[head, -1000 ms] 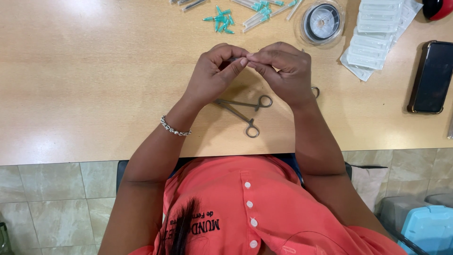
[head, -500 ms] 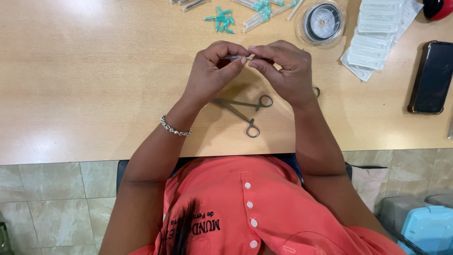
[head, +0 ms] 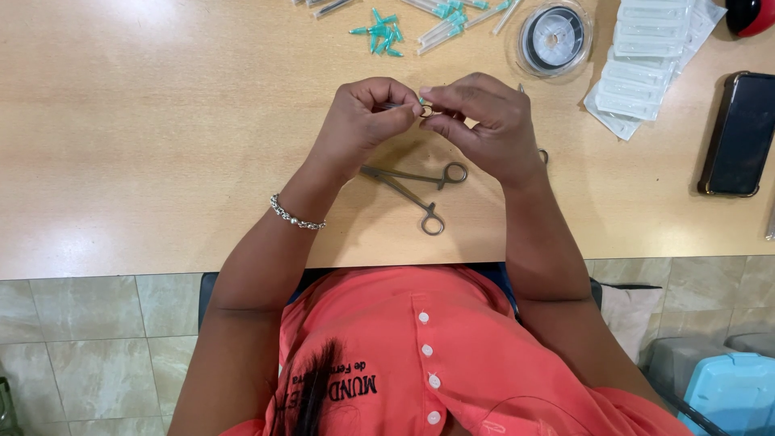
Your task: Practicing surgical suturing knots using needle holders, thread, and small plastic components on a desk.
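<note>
Overhead, both hands pinch a small ring (head: pixel 425 111) above the wooden table (head: pixel 161 161); tiled floor (head: pixel 97 339).

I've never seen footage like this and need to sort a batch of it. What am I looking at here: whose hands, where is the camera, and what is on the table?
There is no machine here. The one picture comes from a camera worn on a person's head, looking down at their own two bare hands over a wooden table.

The left hand, with a beaded bracelet at the wrist, and the right hand meet fingertip to fingertip, pinching a tiny object between them. It is too small to identify.

Just below the hands lies a pair of metal forceps with ring handles. Further up are teal-capped needles, a round clear case of coiled wire, and a stack of sealed white packets. A dark phone lies at the right.

The orange garment at the bottom is the person's own shirt.
</note>
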